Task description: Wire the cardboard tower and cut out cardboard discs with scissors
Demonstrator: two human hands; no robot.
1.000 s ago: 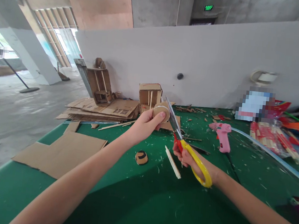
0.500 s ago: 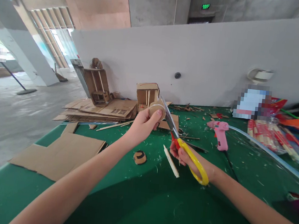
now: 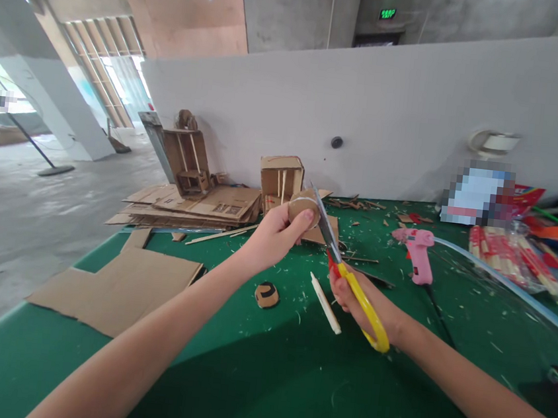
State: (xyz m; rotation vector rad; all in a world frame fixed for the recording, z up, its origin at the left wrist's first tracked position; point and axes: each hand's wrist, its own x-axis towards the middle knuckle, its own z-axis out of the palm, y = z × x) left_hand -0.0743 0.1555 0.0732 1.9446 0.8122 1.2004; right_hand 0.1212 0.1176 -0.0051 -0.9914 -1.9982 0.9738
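Observation:
Between the thumb and fingers of my left hand [image 3: 279, 232] is a round cardboard disc [image 3: 304, 205], raised above the table. My right hand [image 3: 350, 290] grips yellow-and-red scissors [image 3: 357, 294], their blades pointing up and away, right beside the disc's right edge. I cannot tell whether the blades touch the cardboard. On the green table below lies another small cardboard disc [image 3: 266, 295] with a dark mark. A pale wooden stick [image 3: 325, 304] rests just left of my right hand.
A pink glue gun [image 3: 418, 253] stands to the right. Cardboard sheets [image 3: 194, 203] are stacked at the back left, near a cardboard box with sticks [image 3: 282, 175]. A cut cardboard sheet [image 3: 126, 286] lies at the left. Packaged sticks [image 3: 508, 256] lie far right.
The whole view has shifted slightly, so everything sits a little further right. Both hands keep their hold on the disc and the scissors, with the blades still at the disc's edge.

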